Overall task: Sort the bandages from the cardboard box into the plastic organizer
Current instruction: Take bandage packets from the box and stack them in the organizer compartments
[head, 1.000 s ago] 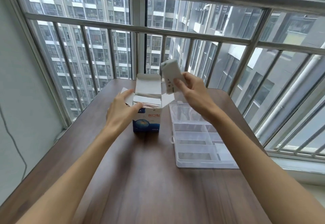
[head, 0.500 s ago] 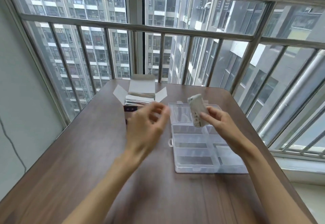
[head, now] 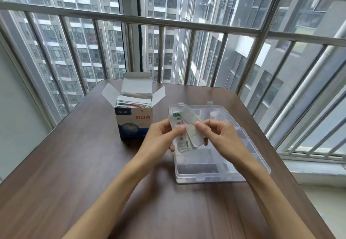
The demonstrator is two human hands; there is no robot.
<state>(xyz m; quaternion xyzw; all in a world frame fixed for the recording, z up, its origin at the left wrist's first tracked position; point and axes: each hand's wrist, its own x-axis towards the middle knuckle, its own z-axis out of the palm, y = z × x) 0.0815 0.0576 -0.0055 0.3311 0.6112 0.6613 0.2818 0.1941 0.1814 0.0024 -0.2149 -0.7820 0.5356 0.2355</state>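
A small stack of wrapped bandages (head: 184,133) is fanned out above the near left part of the clear plastic organizer (head: 206,171). My left hand (head: 161,137) pinches the stack from the left with thumb and fingers. My right hand (head: 219,133) pinches it from the right, thumb on top. The cardboard box (head: 133,120), blue and white with red print, stands open to the left of the organizer, flaps up, with more bandages stacked inside. The organizer's lid is open and its compartments look bare.
Everything sits on a dark wooden table (head: 74,173) against a metal window railing (head: 168,23). The table's right edge runs close to the organizer. A grey wall (head: 16,107) lies to the left.
My left hand left the box and came across to join the right hand on the bandages. The right hand lowered the stack from above the box to over the organizer.
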